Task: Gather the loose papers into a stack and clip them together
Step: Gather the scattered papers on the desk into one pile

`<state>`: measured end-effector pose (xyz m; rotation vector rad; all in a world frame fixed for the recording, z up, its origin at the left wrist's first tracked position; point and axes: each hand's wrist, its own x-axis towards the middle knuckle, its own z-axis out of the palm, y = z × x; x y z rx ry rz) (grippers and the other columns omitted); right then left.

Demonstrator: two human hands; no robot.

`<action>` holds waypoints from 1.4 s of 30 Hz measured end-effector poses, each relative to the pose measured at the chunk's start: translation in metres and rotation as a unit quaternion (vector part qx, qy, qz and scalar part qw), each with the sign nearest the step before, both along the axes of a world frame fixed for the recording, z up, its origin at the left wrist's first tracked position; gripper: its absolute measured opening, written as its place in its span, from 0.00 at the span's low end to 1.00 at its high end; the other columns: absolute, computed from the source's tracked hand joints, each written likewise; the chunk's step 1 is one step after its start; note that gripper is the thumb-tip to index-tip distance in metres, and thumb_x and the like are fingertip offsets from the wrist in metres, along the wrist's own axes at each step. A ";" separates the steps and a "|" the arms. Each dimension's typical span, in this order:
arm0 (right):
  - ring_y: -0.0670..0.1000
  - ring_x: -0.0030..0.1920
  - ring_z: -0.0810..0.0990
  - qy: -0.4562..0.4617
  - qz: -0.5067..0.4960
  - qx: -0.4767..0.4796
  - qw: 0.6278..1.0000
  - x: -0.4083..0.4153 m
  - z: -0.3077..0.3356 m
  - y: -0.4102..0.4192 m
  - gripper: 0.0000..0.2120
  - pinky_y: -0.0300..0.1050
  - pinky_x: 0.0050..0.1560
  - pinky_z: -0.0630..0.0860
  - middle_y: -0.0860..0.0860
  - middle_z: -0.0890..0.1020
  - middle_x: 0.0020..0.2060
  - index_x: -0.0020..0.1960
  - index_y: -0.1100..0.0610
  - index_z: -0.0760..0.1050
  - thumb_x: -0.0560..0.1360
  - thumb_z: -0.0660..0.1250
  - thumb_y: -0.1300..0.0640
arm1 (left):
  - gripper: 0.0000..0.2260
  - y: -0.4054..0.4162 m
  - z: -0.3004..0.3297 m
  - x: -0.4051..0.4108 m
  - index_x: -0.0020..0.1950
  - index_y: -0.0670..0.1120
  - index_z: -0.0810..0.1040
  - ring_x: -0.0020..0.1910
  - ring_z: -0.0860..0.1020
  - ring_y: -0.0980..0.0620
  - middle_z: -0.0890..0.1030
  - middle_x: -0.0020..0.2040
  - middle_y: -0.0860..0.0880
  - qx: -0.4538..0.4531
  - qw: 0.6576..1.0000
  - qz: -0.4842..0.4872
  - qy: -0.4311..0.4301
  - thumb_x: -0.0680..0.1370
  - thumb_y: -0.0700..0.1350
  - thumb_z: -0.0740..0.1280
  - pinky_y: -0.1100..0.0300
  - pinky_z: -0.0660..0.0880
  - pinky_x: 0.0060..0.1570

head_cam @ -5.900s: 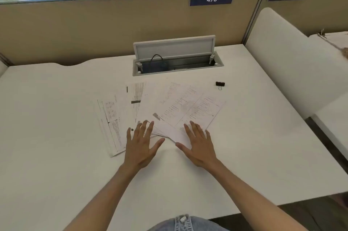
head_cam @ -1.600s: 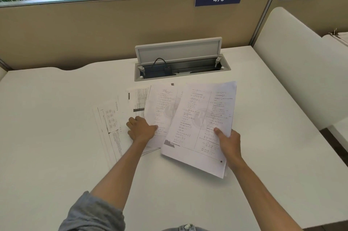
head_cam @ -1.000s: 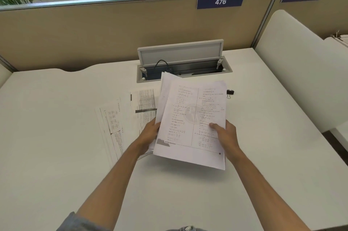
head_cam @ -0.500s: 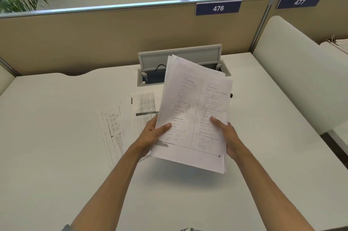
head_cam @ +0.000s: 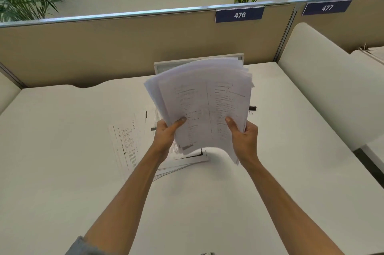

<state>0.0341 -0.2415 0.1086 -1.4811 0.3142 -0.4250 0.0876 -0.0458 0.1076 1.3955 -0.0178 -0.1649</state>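
A bundle of printed papers [head_cam: 203,105] is held up in the air over the white desk [head_cam: 62,161], tilted nearly upright, its sheets fanned unevenly at the top. My left hand [head_cam: 166,136] grips its lower left edge, thumb on the front. My right hand [head_cam: 243,138] grips its lower right edge the same way. More loose sheets [head_cam: 126,140] lie flat on the desk below and to the left, partly hidden by my left arm. A small black binder clip [head_cam: 252,108] rests on the desk just right of the raised bundle.
An open cable tray with a raised lid [head_cam: 160,67] sits at the back of the desk, mostly hidden by the papers. A beige partition [head_cam: 104,51] labelled 476 closes the far side. A white side panel [head_cam: 324,80] borders the right.
Both hands have lifted the bundle higher and tipped it more upright. The sheets on the left stay on the desk.
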 end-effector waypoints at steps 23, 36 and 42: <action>0.50 0.45 0.82 0.017 0.021 -0.063 0.998 0.000 -0.004 -0.004 0.03 0.43 0.42 0.82 0.48 0.84 0.43 0.46 0.47 0.80 0.74 0.72 0.54 | 0.11 -0.006 -0.004 -0.001 0.53 0.56 0.79 0.56 0.78 0.44 0.82 0.51 0.49 0.061 0.997 -0.039 -0.028 0.77 0.40 0.69 0.46 0.80 0.55; 0.37 0.34 0.81 0.060 -0.001 -0.149 0.987 -0.018 -0.054 -0.011 0.08 0.32 0.33 0.77 0.45 0.84 0.38 0.45 0.59 0.81 0.77 0.68 0.54 | 0.06 0.003 -0.036 -0.007 0.53 0.47 0.82 0.42 0.85 0.52 0.86 0.46 0.50 0.088 0.991 -0.012 0.098 0.77 0.44 0.70 0.58 0.82 0.40; 0.42 0.34 0.81 0.083 -0.006 -0.139 0.987 -0.018 -0.058 -0.020 0.07 0.31 0.31 0.75 0.47 0.84 0.37 0.45 0.58 0.80 0.77 0.68 0.55 | 0.18 0.038 -0.076 0.001 0.59 0.43 0.78 0.54 0.81 0.42 0.83 0.54 0.42 0.409 0.891 0.155 0.123 0.77 0.54 0.67 0.52 0.75 0.54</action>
